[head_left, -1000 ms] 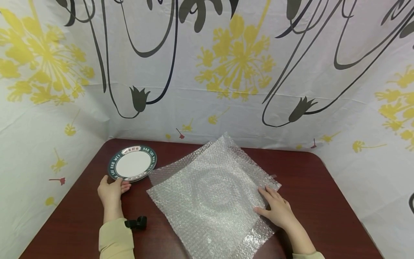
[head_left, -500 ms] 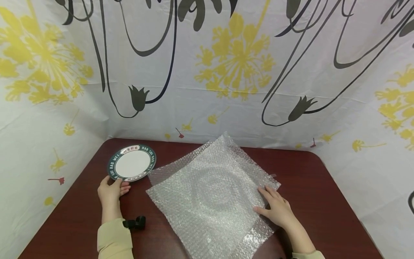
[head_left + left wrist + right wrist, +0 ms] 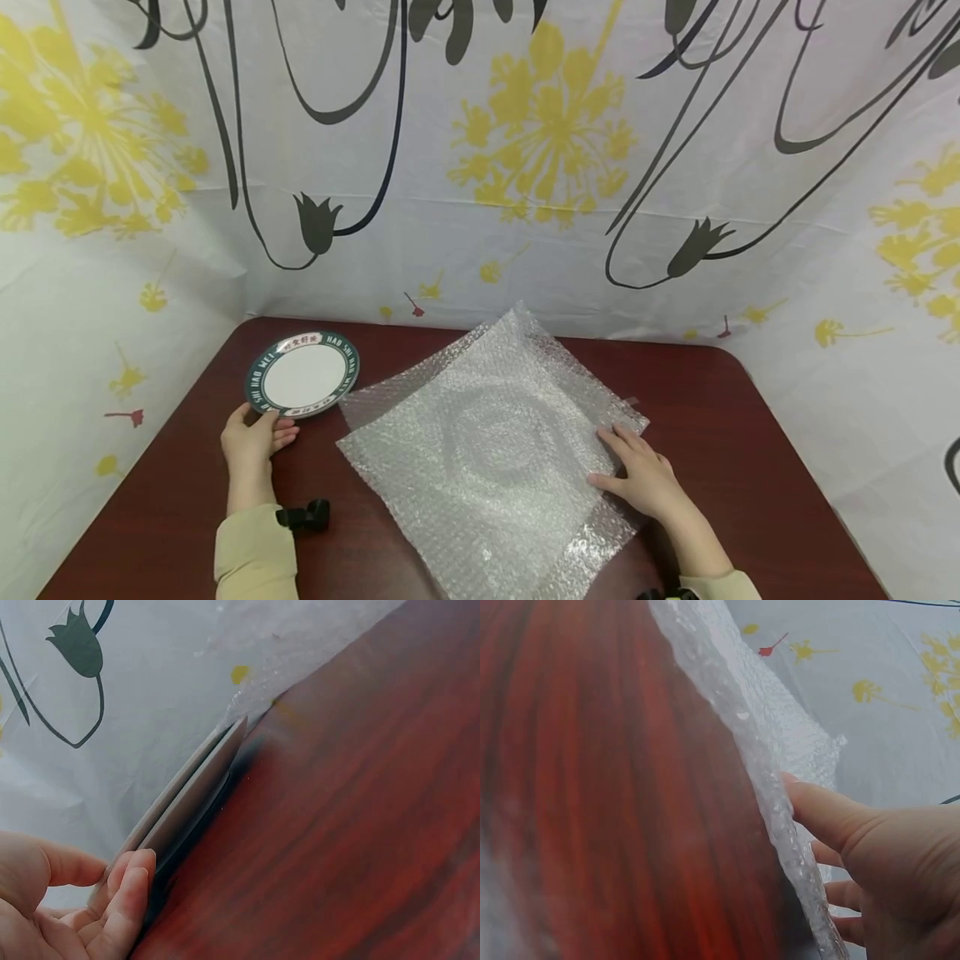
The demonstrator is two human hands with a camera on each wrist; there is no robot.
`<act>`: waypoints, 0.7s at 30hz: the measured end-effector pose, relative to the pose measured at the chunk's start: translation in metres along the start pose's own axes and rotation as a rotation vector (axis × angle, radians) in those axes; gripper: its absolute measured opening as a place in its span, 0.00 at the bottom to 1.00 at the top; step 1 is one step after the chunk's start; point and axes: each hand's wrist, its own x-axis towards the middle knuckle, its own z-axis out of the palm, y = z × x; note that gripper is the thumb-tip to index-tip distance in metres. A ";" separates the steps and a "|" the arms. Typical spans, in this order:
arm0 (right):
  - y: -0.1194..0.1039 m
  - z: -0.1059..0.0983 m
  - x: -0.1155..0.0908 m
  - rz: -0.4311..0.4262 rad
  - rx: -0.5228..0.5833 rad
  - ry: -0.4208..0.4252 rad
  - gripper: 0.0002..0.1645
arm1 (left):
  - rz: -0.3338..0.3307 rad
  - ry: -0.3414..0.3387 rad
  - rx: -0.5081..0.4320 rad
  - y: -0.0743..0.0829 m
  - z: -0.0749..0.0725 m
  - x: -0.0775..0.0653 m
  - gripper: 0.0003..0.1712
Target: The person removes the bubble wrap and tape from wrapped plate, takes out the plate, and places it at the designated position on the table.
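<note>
At the left of the table, my left hand (image 3: 251,439) pinches the near rim of a round white plate (image 3: 303,377) with a dark green lettered border. Two stacked plate edges (image 3: 184,791) show in the left wrist view, with my thumb above and fingers curled at the rim. Bubble wrap (image 3: 495,492) lies in overlapping sheets at mid-table, its corners pointing different ways. Through it shows a round shape, its kind hidden. My right hand (image 3: 645,477) rests on the wrap's right side with fingers extended; in the right wrist view the thumb (image 3: 829,810) touches the raised wrap edge.
The dark red wooden table (image 3: 720,433) has rounded far corners. Behind and beside it hangs a white sheet (image 3: 420,167) with yellow and grey flower prints. A black wrist strap (image 3: 303,517) sits on my left sleeve.
The head view has shifted slightly, moving the whole scene a little left and up in it. My hands keep their places on the plates and the bubble wrap.
</note>
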 end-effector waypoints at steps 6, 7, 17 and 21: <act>0.002 -0.003 0.003 0.003 0.003 -0.029 0.52 | 0.010 -0.018 0.035 0.001 -0.003 0.000 0.43; 0.002 -0.003 0.004 0.003 0.004 -0.036 0.52 | 0.015 -0.020 0.046 0.001 -0.003 0.000 0.43; 0.009 -0.011 0.002 -0.037 -0.018 -0.012 0.51 | 0.189 0.090 0.392 0.008 -0.009 0.000 0.36; 0.011 -0.020 0.003 -0.072 -0.014 0.036 0.47 | 0.312 0.134 0.555 0.020 -0.007 -0.003 0.30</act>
